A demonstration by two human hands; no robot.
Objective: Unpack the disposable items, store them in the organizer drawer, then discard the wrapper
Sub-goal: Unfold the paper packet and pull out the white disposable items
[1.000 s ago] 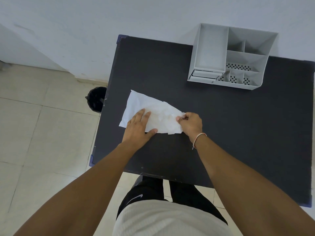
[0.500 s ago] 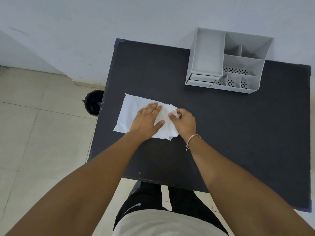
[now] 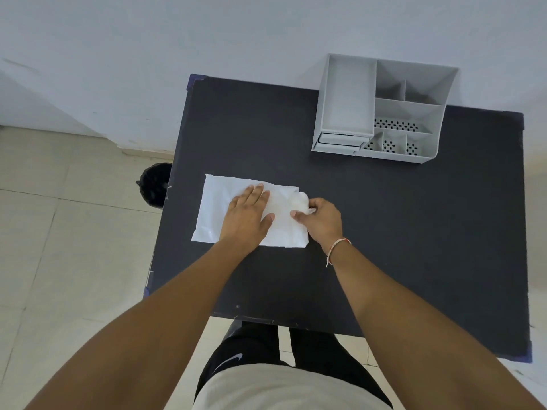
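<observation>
pressing flat, left hand point(image 3: 247, 216) holds packet point(image 3: 216, 202); right hand point(image 3: 321, 220) pinches it.

Soft, even daylight is filling the view, casting only faint shadows. Wide-angle distortion is bending the edges, and the forearms are blurring slightly.

Pack point(image 3: 220, 202): white, thin plastic-looking film, slight sheen, creased near right end. Table point(image 3: 384, 247): black, matt, fine-grained top; front edge scuffed w/ pale chips. Organizer point(image 3: 381, 110): grey plastic, smooth, matt; some compartment floors perforated. Bin point(image 3: 155, 187): black, looks like plastic, mesh-like texture. Floor point(image 3: 59, 232): pale tiles, smooth, low gloss. Wall point(image 3: 177, 39): white paint, matt. Wristband point(image 3: 337, 247): thread/cord.
</observation>
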